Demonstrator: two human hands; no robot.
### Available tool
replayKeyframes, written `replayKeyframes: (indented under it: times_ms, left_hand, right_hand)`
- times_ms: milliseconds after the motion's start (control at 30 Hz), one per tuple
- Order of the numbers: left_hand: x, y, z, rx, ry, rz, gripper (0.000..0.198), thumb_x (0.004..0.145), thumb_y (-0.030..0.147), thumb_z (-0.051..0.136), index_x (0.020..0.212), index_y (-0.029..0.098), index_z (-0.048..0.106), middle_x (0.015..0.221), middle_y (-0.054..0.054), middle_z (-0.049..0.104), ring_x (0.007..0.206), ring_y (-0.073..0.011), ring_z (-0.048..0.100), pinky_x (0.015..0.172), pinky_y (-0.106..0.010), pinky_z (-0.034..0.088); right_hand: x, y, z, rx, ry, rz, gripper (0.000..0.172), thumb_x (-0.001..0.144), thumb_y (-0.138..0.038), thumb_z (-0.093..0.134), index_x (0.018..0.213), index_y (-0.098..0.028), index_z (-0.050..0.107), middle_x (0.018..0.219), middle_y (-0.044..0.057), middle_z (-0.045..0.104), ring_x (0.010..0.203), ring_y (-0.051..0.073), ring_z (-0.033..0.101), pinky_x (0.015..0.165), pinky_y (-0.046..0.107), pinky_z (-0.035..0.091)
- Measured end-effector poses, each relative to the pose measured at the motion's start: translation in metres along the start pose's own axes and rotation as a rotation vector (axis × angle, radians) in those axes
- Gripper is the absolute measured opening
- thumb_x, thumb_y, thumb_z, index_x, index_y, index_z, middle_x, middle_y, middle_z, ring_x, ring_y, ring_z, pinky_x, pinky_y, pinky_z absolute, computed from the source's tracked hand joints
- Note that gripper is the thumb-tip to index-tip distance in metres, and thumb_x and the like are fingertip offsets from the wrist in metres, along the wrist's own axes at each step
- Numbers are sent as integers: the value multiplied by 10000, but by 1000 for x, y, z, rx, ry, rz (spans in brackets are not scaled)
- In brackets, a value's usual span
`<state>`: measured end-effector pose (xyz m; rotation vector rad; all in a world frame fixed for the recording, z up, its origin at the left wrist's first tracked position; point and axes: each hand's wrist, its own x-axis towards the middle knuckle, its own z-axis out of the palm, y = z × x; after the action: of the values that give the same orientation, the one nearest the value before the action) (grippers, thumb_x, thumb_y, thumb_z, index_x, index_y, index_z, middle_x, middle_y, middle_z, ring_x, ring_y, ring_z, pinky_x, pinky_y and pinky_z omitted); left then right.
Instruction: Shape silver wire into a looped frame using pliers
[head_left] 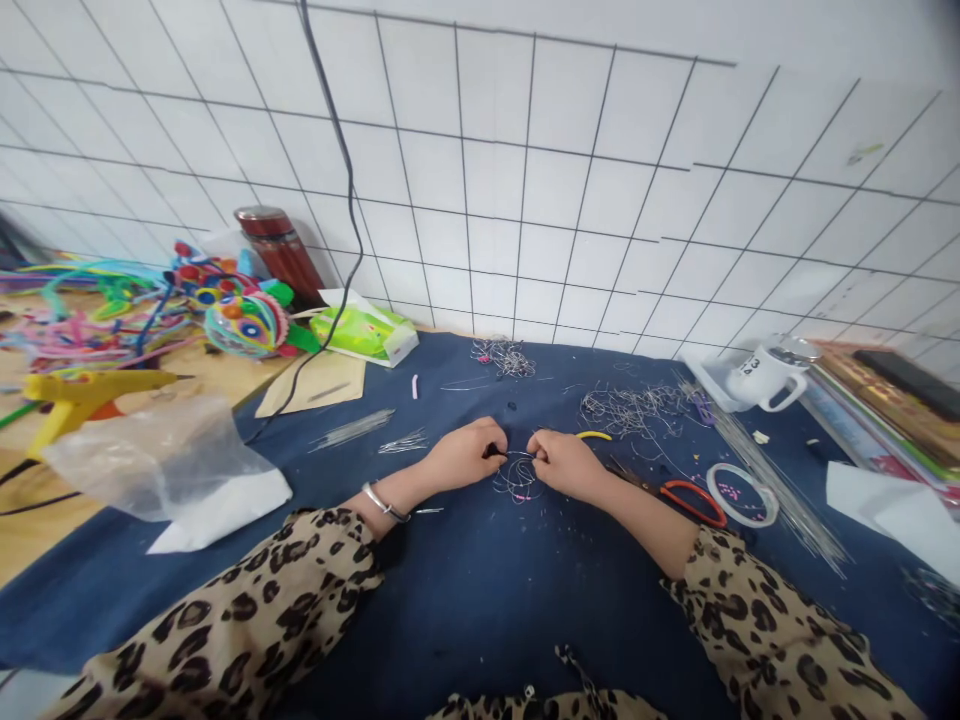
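Over the dark blue cloth [465, 600], my left hand [466, 455] and my right hand [566, 462] face each other with a small gap between them. Thin wire runs between my fingertips, and both hands are closed on it. Just below the gap hangs or lies a looped bundle of silvery wire [517, 482] with a few pink beads. Whether the loops rest on the cloth is too small to tell. Red-handled scissors [694, 502] lie beside my right forearm.
Tangled wire [637, 405], straight wires [780, 485] and a bead dish [742, 495] lie right. A white mug [761, 375] stands behind. Left are a plastic bag [165, 455], yellow glue gun [71, 400], tissue pack [367, 332] and red thermos [281, 255].
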<state>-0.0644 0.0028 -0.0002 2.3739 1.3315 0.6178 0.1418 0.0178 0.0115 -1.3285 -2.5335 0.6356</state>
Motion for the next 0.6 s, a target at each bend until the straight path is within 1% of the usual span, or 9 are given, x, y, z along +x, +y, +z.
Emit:
replayKeyframes:
  times_ms: [67,167,267,333,400,433,500,600]
  left_hand:
    - [1,3,3,41,6,-31,80,739,203,519,778,189,588,814,-15,538,677,-124,528,638,-236,424]
    - [2,4,7,71,-9,-38,80,752,196,492,731,188,569,808,-20,527,717,-140,538,684,-253,426]
    - [1,3,9,86,-9,-53,70,764,189,472,748,183,540,828,-35,528,766,-159,539,710,-268,418]
    - [1,-1,8,91,7,-81,71,780,184,446,784,181,517,812,-37,531,752,-163,533,694,-274,411]
    - [2,-4,5,87,12,-100,84,800,178,412,799,181,496,751,-24,528,679,-153,520,642,-268,400]
    - [2,-6,3,81,7,-103,90,807,177,401,800,183,490,721,-14,525,641,-145,511,613,-260,393]
    - [2,-8,0,63,-12,-98,85,810,180,405,802,192,489,698,5,528,608,-131,504,584,-242,382]
    - [2,-7,-1,48,-36,-60,85,800,203,454,863,207,511,748,8,551,666,-131,527,616,-234,394]
  right_hand:
    - [2,5,-2,71,-47,-12,204,729,-136,483,911,-164,571,741,4,607,667,111,533,620,214,362]
    - [4,13,-9,191,-151,-46,218,736,-158,481,917,-162,603,763,1,626,652,97,547,588,191,384]
    - [4,20,-19,286,-269,-92,225,713,-158,506,895,-170,637,724,-17,631,616,87,551,557,174,396]
    - [2,21,-24,338,-367,-147,239,693,-148,517,890,-168,650,711,-19,631,609,88,554,548,171,399]
    - [1,19,-27,333,-428,-210,249,672,-127,517,871,-163,663,725,-11,639,626,94,563,555,172,400]
    - [0,17,-27,301,-428,-236,252,662,-116,514,854,-162,671,730,-7,644,633,97,565,561,174,397]
    - [-1,14,-25,209,-383,-266,252,650,-103,506,816,-169,684,725,-5,653,624,98,563,566,179,388]
    - [-2,9,-23,138,-333,-275,253,647,-110,499,791,-182,693,721,-6,662,593,98,552,540,182,370]
